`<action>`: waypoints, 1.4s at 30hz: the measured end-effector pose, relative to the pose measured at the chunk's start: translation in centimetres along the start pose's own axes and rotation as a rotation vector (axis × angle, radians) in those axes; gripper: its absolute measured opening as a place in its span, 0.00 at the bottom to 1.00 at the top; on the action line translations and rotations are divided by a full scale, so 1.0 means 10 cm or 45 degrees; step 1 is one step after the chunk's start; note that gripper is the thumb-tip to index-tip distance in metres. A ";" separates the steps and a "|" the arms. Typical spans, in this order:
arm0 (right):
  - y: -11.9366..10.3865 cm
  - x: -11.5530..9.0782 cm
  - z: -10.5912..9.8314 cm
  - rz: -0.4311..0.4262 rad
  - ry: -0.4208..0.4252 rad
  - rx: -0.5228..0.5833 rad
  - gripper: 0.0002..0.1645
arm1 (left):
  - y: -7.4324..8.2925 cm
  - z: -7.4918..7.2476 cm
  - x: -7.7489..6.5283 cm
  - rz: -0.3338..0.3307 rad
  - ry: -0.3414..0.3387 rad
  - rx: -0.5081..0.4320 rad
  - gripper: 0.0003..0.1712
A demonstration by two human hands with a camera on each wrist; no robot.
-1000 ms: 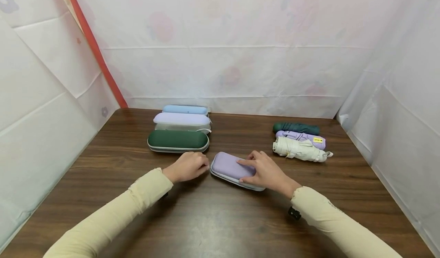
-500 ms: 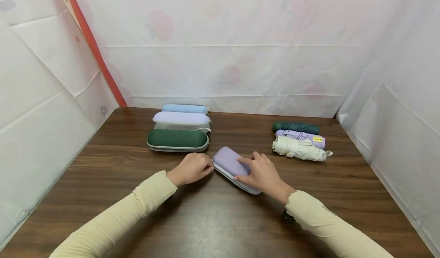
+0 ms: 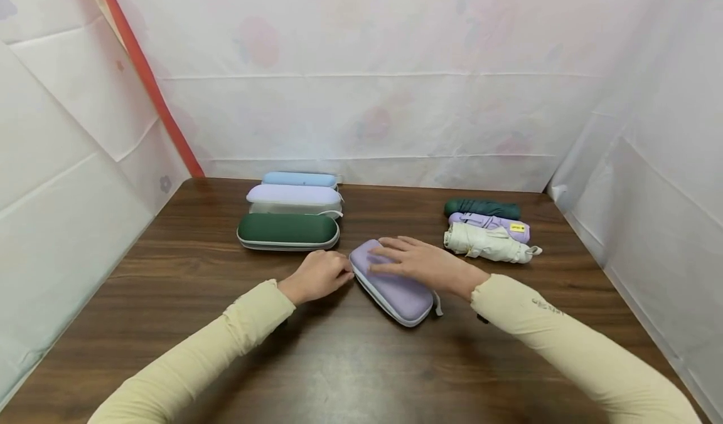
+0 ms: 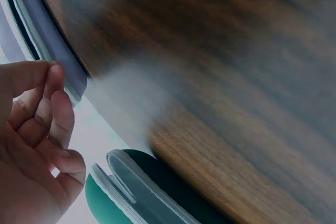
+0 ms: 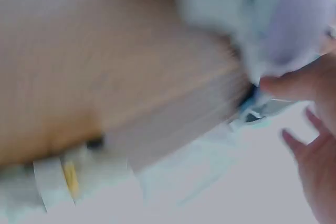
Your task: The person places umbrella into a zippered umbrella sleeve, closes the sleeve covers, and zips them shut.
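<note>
A lavender zip-up hard case (image 3: 409,300) lies aslant on the table, its far end pointing back and left. At that far end my left hand (image 3: 321,276) pinches the zipper with thumb and forefinger; the pull itself is hidden by the fingertips. The left wrist view shows a dark slit along the zipper (image 4: 27,27) running up to the pinch. My right hand (image 3: 418,264) lies over the top of the case with fingers extended and spread. A grey loop hangs from the near right end. The right wrist view is blurred.
Behind my left hand, a dark green case (image 3: 288,228), a lilac case (image 3: 294,194) and a light blue case (image 3: 299,179) stand in a row. Folded umbrellas lie at the back right: cream (image 3: 486,243), purple (image 3: 491,222) and dark green (image 3: 482,209). White curtains (image 3: 361,123) border the table.
The lavender case has turned clockwise, its near end swinging toward me. My right hand has loosened from its side grip and spread flat across the top. My left hand has shifted slightly right.
</note>
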State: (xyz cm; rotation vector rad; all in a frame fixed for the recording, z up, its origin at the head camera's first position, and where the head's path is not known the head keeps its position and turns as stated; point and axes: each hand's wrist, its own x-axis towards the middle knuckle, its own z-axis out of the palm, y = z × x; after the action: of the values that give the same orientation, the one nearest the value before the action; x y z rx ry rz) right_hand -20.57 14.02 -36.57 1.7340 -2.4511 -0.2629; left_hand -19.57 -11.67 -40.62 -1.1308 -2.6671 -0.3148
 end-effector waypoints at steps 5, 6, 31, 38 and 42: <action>0.02 0.07 -0.03 -0.290 -0.079 -0.271 0.39 | 0.03 0.00 0.01 0.000 -0.048 0.001 0.10; 0.01 0.08 -0.05 -0.306 -0.089 -0.298 0.38 | 0.04 0.00 0.02 0.003 -0.055 0.003 0.09; -0.04 0.32 -0.23 -0.147 -0.083 -0.242 0.40 | 0.11 0.00 0.10 0.063 -0.074 0.052 0.08; -0.08 0.37 -0.25 -0.011 -0.245 -0.237 0.41 | 0.14 0.00 0.09 0.056 -0.095 0.054 0.08; -0.09 0.40 -0.26 0.077 -0.318 -0.218 0.40 | 0.15 0.01 0.07 0.049 -0.102 0.047 0.08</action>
State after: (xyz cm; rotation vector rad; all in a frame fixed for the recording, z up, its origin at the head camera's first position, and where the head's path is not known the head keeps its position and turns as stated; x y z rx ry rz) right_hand -20.54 9.83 -34.17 1.6401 -2.5533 -0.6995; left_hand -18.99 -10.18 -40.38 -1.2069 -2.7044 -0.2172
